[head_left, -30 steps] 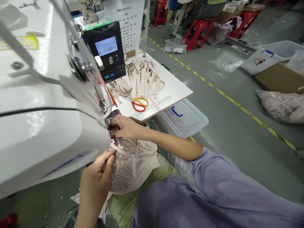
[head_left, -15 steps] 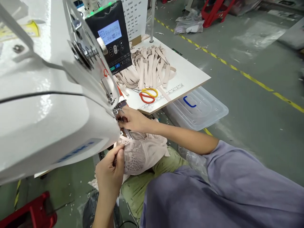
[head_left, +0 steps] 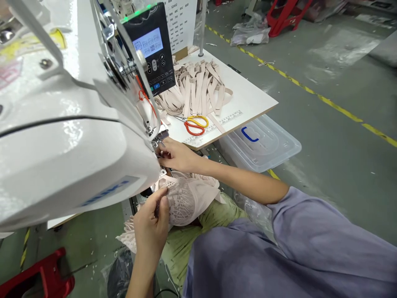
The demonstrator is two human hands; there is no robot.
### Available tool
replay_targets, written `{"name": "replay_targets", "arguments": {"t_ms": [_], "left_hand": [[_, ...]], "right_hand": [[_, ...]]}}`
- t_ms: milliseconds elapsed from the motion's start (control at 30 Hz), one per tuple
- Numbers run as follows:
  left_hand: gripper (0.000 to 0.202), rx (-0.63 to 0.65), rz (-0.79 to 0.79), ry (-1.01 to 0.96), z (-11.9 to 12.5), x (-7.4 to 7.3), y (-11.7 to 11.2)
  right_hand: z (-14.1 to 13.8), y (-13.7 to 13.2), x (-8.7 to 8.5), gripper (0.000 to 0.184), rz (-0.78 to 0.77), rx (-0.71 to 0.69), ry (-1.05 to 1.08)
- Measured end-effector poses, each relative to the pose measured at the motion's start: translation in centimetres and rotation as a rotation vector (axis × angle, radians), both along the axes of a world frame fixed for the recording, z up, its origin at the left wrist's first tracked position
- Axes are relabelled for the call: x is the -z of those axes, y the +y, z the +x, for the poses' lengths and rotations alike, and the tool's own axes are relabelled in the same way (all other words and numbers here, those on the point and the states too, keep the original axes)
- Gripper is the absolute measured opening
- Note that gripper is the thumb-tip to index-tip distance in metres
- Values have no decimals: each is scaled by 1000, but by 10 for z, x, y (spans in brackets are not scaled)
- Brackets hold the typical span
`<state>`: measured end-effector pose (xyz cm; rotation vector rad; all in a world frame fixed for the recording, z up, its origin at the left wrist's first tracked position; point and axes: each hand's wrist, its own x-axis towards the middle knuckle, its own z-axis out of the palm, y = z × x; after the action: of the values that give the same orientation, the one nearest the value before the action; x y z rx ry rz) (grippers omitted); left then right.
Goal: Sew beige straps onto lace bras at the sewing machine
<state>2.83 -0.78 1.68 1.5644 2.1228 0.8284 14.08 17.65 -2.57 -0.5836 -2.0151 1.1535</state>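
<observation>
A pale pink lace garment [head_left: 189, 196] hangs from under the head of a white sewing machine [head_left: 62, 136] down over my lap. My left hand [head_left: 151, 227] is closed, pinching the lace at its near edge just below the machine body. My right hand [head_left: 175, 154] rests at the needle area [head_left: 158, 138], fingers curled and pressed on the fabric there. The needle itself and the fabric under it are mostly hidden by the machine head.
A black control panel [head_left: 151, 47] with a lit screen stands behind the needle. On the white side table [head_left: 248, 99] lie a heap of beige straps [head_left: 198, 85] and red-and-yellow scissors [head_left: 194, 123]. A clear plastic bin [head_left: 263, 142] sits on the floor, a red stool [head_left: 40, 277] at bottom left.
The view has shifted slightly, bringing the machine head closer. My left hand has slid a little lower along the lace. My right hand stays at the needle.
</observation>
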Motion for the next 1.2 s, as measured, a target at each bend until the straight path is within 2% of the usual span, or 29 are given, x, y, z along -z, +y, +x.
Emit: {"name": "replay_targets", "arguments": {"t_ms": [133,233,367,433,533,833,1200], "left_hand": [[37,-70,-10,37,-4,10,-7],[41,-119,90,172,-2,20,-10],[49,2,329,480,19,29,-6],[55,41,318,563,31,30,-3],[57,31,257,639,39,29,0],[49,47,279,639,29,33,3],[47,61,268,666,30,33,7]], "right_hand": [[2,0,2,4,7,11,24],[3,-2,4,4,1,25,6],[4,-7,2,7,-43,18,-13],[3,-9,1,8,-50,22,-16],[1,-11,1,7,-25,50,-12],[-8,-7,8,4,45,111,-15],[-7,-8,1,11,27,114,14]]}}
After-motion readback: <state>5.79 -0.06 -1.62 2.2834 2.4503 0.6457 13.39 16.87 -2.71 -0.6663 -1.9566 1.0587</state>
